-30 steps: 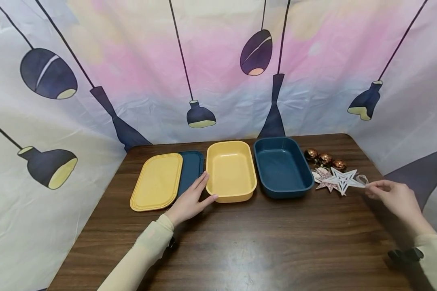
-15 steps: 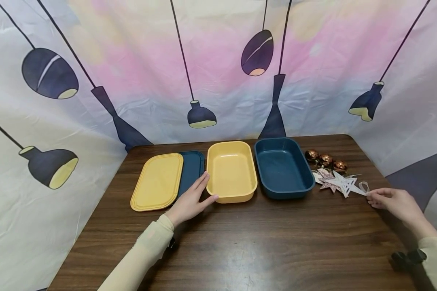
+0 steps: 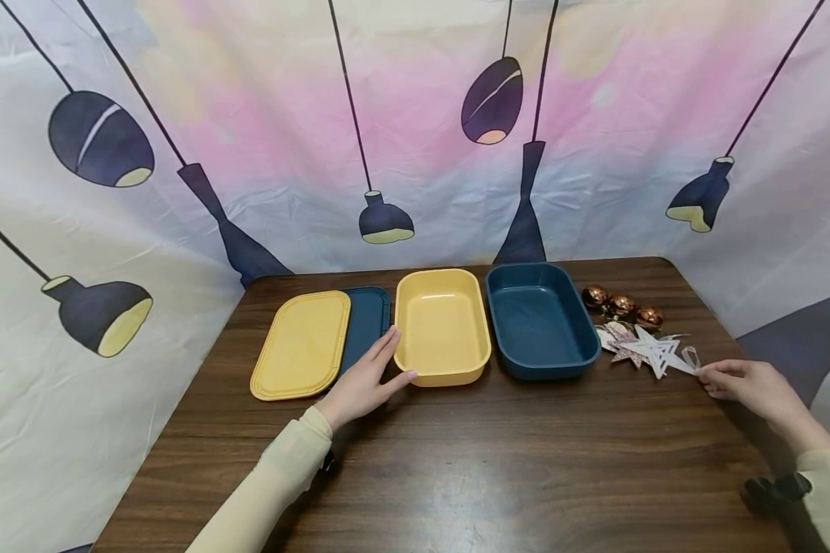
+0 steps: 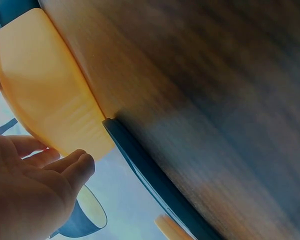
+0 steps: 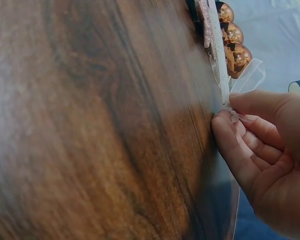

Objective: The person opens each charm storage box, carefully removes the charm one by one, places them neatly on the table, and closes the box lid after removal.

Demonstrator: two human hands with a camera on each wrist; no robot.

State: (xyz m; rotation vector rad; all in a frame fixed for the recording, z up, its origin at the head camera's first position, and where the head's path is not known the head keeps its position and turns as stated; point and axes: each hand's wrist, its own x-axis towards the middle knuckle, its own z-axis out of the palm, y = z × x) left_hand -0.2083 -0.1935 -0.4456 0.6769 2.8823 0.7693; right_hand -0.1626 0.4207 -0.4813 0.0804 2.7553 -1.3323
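Observation:
My left hand [image 3: 363,384] rests against the near left corner of the yellow box [image 3: 443,326], its fingers extended and thumb at the front rim. In the left wrist view the fingers lie along the yellow box [image 4: 50,85] and do not wrap round it. With thumb and forefinger, my right hand [image 3: 754,388] pinches one point of a white star ornament [image 3: 655,352]. A clear ribbon loop [image 5: 251,76] stands up by the fingertips in the right wrist view. Under the star lie a pinkish glittery star ornament [image 3: 621,338] and another pale ornament, partly hidden.
Right of the yellow box stands a dark blue box [image 3: 542,322]. Several shiny copper baubles [image 3: 621,306] sit behind the stars. On the left a yellow lid [image 3: 303,346] overlaps a blue lid [image 3: 368,319]. A printed cloth [image 3: 429,169] hangs behind the wooden table [image 3: 526,468].
The white star has tilted and shifted slightly right and toward me, with my right hand pinching its point. My left hand has stayed at the yellow box.

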